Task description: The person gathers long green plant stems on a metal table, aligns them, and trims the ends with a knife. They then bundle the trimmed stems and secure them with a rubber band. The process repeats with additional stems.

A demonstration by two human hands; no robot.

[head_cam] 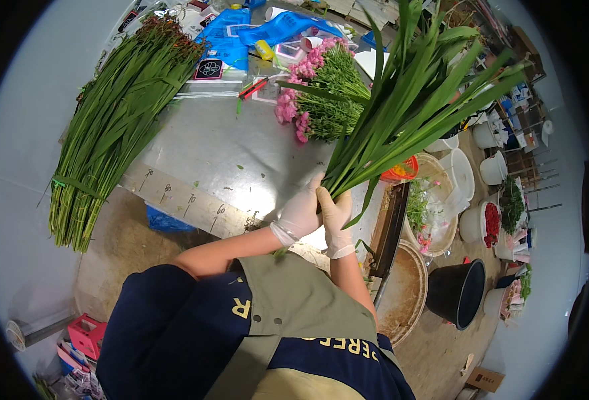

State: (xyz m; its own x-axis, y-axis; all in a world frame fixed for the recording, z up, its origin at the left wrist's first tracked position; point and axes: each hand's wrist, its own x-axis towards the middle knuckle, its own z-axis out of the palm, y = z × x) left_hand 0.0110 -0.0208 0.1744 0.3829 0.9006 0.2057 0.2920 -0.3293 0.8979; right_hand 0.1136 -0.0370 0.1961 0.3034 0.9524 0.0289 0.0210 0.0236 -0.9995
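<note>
Both my hands wear pale, thin gloves. My left hand point(299, 210) and my right hand point(336, 217) close side by side round the lower stems of a bunch of long-leaved green stems point(404, 110). The leaves fan out up and to the right, over the table's right side. Beyond my hands, a bundle of pink flowers point(324, 95) lies on the metal table point(199, 145), partly behind the leaves. A large pile of green stems point(119, 115) with reddish-brown tips lies across the table's left end, its cut ends past the edge.
A red box cutter point(253, 89) lies near blue plastic sleeves point(224, 37) at the back. Handwritten length marks line the table's near edge. To the right stand an orange-red basket point(400, 169), a wicker basket point(449, 235) with flower scraps, a black bucket point(457, 294) and white buckets point(493, 168) of flowers.
</note>
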